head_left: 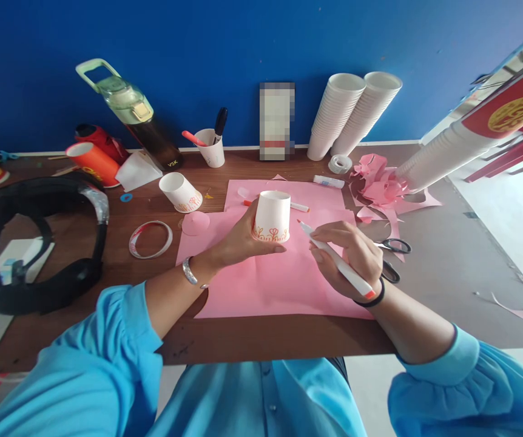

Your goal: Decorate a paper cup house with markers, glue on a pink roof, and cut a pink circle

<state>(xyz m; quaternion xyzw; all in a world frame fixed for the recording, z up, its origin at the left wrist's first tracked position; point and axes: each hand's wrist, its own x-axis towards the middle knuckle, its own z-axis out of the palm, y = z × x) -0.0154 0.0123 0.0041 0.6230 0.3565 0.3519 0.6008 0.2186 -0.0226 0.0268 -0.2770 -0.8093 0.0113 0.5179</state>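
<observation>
My left hand (238,238) is wrapped round a white paper cup (272,212), upside down, with orange flower drawings along its rim. In my right hand (347,258) is a white felt-tip marker (341,262) with an orange end; its tip points at the cup from a short distance, not touching. Both hands are above pink paper sheets (261,297) on the brown table. Behind the held cup lies another marker (300,207), partly hidden. A second decorated paper cup (180,192) stands to the left, beside a pink paper circle (196,224).
Stacked white cups (337,115) stand against the blue wall. Scissors (393,246), a glue stick (329,181), a tape roll (340,164) and pink scraps (382,182) lie right. Leftward are a bottle (129,115), a pen cup (209,149), a tape ring (150,239) and a black headset (43,243).
</observation>
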